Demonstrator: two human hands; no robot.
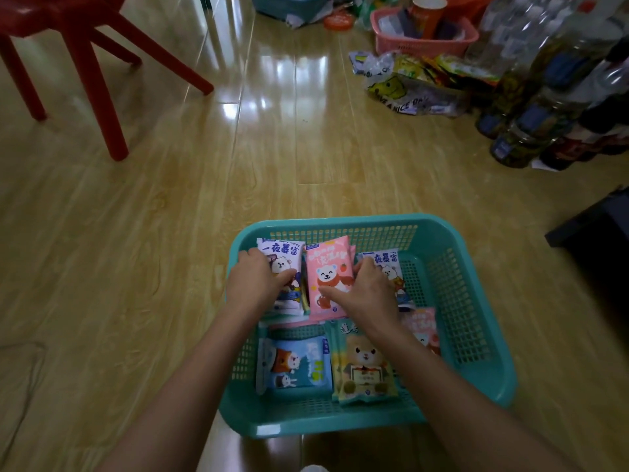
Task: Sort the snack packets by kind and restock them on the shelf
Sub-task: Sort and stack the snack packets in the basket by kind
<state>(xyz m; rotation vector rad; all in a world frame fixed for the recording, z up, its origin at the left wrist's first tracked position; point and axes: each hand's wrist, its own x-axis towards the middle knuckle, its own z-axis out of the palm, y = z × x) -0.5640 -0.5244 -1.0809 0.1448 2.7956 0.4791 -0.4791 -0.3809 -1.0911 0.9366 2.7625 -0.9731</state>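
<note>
A teal plastic basket (452,301) stands on the wooden floor and holds several cartoon-printed packets. My left hand (253,279) grips a white packet (282,253) at the basket's far left. My right hand (369,289) holds a pink bear packet (326,267) in the middle, thumb laid across its front, fingers round its right edge. Another white packet (386,260) lies partly under that hand. Nearer me lie a blue packet (294,364), a green bear packet (362,369) and a second pink packet (422,327).
A red stool (92,56) stands at the far left. A pink basket (425,42), a teal basket (289,5), loose snack bags (408,83) and several bottles (544,97) crowd the far right. A dark object (599,226) sits at the right edge.
</note>
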